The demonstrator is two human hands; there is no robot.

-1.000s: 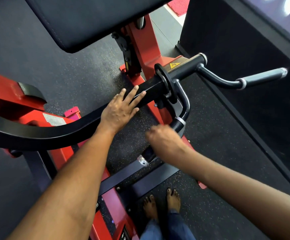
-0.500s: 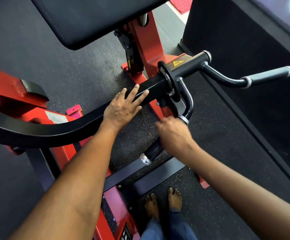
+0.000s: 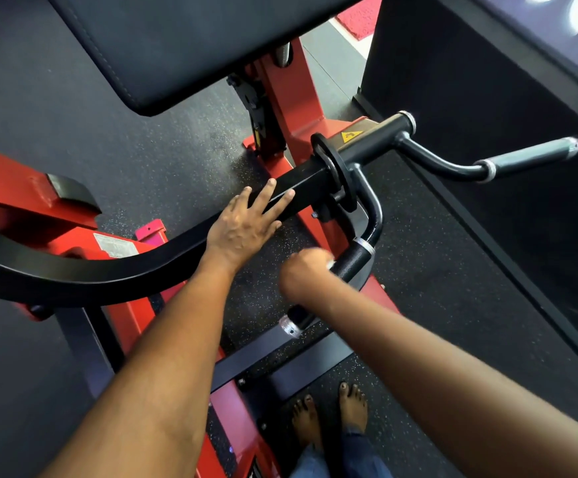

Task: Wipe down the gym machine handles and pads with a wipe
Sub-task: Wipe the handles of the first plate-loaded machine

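A red and black gym machine fills the view. My left hand (image 3: 246,222) lies flat with straight fingers on the black curved lever arm (image 3: 84,274). My right hand (image 3: 306,276) is curled round the near black handle (image 3: 351,260), blurred by motion, and a sliver of white wipe (image 3: 330,264) shows at its knuckles. The handle's lower end cap (image 3: 289,326) sticks out below the hand. A second handle (image 3: 529,157) with a grey grip reaches out to the right. A big black pad (image 3: 184,43) hangs over the top of the view.
The red frame post (image 3: 294,94) rises in the middle behind the lever pivot. A dark wall panel (image 3: 487,81) stands at the right. My bare feet (image 3: 332,415) stand on the speckled rubber floor (image 3: 435,270) beside a low crossbar (image 3: 280,357).
My right hand slid up the near handle toward the bend and has now come back down it. My left hand has stayed flat on the lever arm.
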